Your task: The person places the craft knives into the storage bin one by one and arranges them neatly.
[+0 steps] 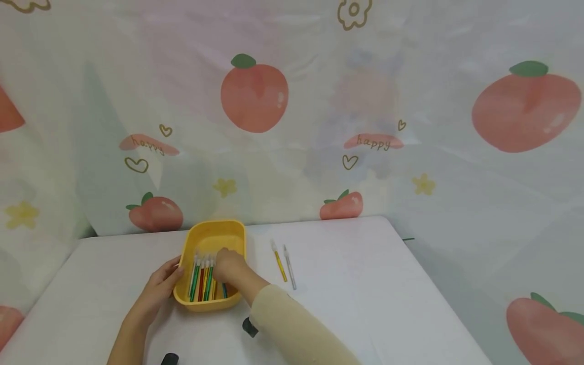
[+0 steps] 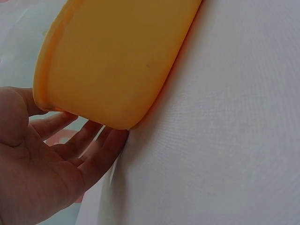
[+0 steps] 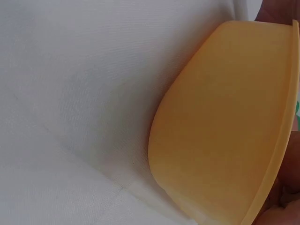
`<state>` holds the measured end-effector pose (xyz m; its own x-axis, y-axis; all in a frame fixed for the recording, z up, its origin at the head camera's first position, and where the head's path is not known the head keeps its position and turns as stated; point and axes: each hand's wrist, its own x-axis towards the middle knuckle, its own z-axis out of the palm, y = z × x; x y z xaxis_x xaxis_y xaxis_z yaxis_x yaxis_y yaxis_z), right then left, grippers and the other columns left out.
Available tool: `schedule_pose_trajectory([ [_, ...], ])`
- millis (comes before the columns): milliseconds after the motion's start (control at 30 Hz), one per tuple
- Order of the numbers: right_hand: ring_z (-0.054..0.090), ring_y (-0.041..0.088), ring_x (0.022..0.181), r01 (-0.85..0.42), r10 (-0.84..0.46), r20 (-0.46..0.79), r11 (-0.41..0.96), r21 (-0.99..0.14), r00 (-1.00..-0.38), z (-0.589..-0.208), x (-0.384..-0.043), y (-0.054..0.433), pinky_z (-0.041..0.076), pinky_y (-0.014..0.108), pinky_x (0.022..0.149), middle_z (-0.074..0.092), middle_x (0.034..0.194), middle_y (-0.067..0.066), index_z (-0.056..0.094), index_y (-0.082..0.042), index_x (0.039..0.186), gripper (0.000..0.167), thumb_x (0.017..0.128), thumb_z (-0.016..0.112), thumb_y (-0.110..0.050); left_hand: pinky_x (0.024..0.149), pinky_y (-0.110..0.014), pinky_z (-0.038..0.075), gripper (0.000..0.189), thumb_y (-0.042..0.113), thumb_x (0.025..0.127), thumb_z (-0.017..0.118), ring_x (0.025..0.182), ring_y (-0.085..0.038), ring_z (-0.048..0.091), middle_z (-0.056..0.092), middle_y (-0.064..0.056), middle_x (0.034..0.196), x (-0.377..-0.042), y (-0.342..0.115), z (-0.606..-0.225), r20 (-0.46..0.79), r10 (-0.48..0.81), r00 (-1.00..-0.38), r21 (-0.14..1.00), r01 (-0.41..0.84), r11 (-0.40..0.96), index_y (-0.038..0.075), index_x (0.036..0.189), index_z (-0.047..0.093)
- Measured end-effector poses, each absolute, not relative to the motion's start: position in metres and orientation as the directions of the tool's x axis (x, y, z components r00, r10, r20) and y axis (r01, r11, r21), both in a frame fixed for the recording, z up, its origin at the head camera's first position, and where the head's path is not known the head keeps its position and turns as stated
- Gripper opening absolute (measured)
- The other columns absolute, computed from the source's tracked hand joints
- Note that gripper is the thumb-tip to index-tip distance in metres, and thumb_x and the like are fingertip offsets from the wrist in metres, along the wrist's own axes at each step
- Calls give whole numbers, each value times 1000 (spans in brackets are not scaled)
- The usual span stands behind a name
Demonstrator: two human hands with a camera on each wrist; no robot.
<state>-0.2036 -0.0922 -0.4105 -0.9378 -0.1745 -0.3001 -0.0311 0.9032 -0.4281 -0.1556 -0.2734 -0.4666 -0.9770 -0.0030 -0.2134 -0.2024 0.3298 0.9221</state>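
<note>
A yellow plastic tray [image 1: 214,229] stands on the white table, with several slim pen-like tools [image 1: 201,280] in green, red, gold and blue with clear caps lying side by side in it. My left hand [image 1: 160,285] holds the tray's left side, thumb at the rim and fingers against the outer wall [image 2: 117,70]. Reaching in over the right wall, my right hand [image 1: 229,266] has its curled fingers down among the tools. Its fingertips are hidden, so I cannot tell what they grip. In the right wrist view the tray's wall [image 3: 220,117] covers most of that hand.
Right of the tray, a gold pen-like tool [image 1: 280,265] and a silver one [image 1: 290,268] lie apart on the white table [image 1: 356,304]. A fruit-patterned cloth [image 1: 292,167] hangs behind the table. Black wrist-camera parts [image 1: 249,327] show near the front.
</note>
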Motion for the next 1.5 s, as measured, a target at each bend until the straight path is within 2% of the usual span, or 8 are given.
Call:
schedule_pose_trajectory([
  [133,54,15,62,-43,-164,-312,932,-361,-936,-414,-204,-97,47,23,49,57,79,5,62,-5,107,21,88,70,-12,113,-53,35,66,40,107,42,144,-40,35,27,-26,159,-156,-273,-466,-202,4,-979,926,-189,327,5,158,20],
  [400,63,17,52,41,-172,-388,875,-483,-905,-418,-210,-95,54,26,45,60,72,8,61,-5,95,7,91,65,-2,110,-49,43,64,38,107,42,141,-39,41,31,-26,158,-155,-273,-466,-192,9,-981,928,-178,327,5,158,22],
  [500,64,17,52,24,-213,-409,863,-504,-887,-415,-213,-90,54,26,46,63,72,8,61,-5,97,13,88,67,1,110,-49,43,64,38,107,42,141,-39,40,31,-26,158,-155,-273,-467,-196,9,-981,928,-183,326,5,158,21],
  [667,66,18,54,-18,-303,-365,789,-614,-880,-402,-218,-75,58,28,53,69,96,14,51,-5,140,60,83,67,9,111,-51,40,65,39,107,42,142,-40,39,29,-26,158,-156,-274,-467,-200,7,-980,923,-186,336,5,158,20],
  [733,65,19,54,-11,-341,-331,711,-703,-880,-394,-219,-64,60,30,59,69,92,16,40,-6,150,71,86,63,11,112,-51,39,64,39,107,42,142,-39,39,30,-26,158,-157,-274,-466,-192,9,-981,924,-178,338,6,158,21],
  [900,69,28,73,-36,-439,-233,524,-851,-868,-382,-225,-34,61,31,64,67,89,17,38,-3,151,61,93,56,7,113,-51,34,65,40,107,42,145,-40,34,27,-26,159,-158,-276,-464,-184,13,-983,926,-168,338,6,158,21],
  [1033,69,29,86,-51,-467,-182,443,-895,-865,-384,-231,-12,62,33,66,65,105,19,43,-5,147,59,92,60,7,113,-50,34,66,42,107,42,145,-39,33,26,-25,160,-158,-275,-463,-192,7,-981,925,-179,335,7,158,21],
  [1500,68,33,92,-5,-367,-159,410,-912,-917,-396,-242,60,62,36,73,63,103,14,50,-8,141,52,92,62,2,113,-49,36,63,38,108,41,144,-38,36,28,-24,160,-155,-275,-466,-187,11,-982,934,-174,313,6,158,21],
])
